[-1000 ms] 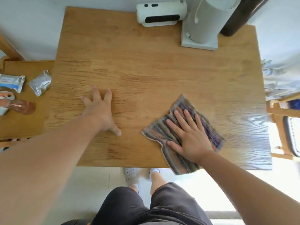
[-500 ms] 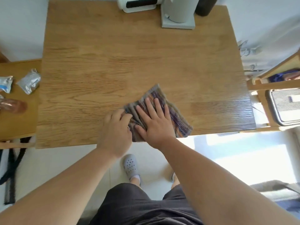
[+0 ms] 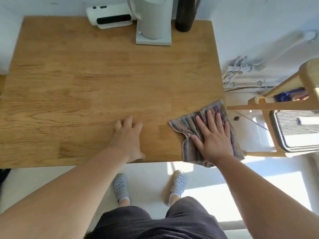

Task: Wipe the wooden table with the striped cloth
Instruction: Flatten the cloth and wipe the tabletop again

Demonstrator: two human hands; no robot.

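Pressing down, spread flat in the head view, the right hand pins the striped cloth on the near right corner of the wooden table, overhanging the edge. The left hand rests on the tabletop, relaxed, empty. Apply even palm pressure and stroke inward, or the cloth may slip off.

The right hand has swept the striped cloth rightward to the wooden table's near right corner. The left hand has come off the cloth and now rests apart from it, to its left.
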